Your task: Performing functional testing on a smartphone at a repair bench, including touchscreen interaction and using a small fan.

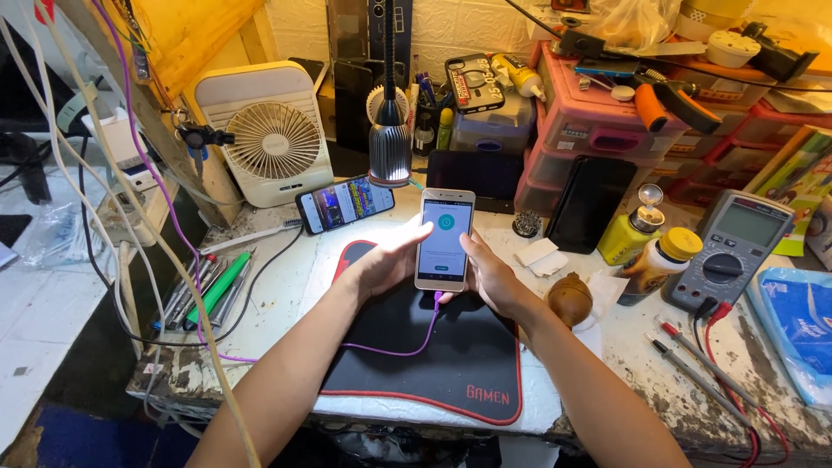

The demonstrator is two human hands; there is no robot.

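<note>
We hold a slim phone (444, 240) with a pale gold frame and smooth glass between our two hands, above a black mat (451, 360) with a red border that lies flat on the bench (286, 286). The fingers of our left hand (386, 260) are closed around its left edge, and the fingers of our right hand (487, 276) are closed around its right edge and lower corner. The long axis of the phone runs away from us, the lit screen faces up toward us, and its top end points to the metal lamp (390, 147). A thin purple cable (407, 347) is plugged in its bottom end and curves over the mat. The bench surface is rough and chipped. At the back, pink plastic drawer boxes (589, 130) stand in a stack with tools on top; what is inside them we cannot tell.
</note>
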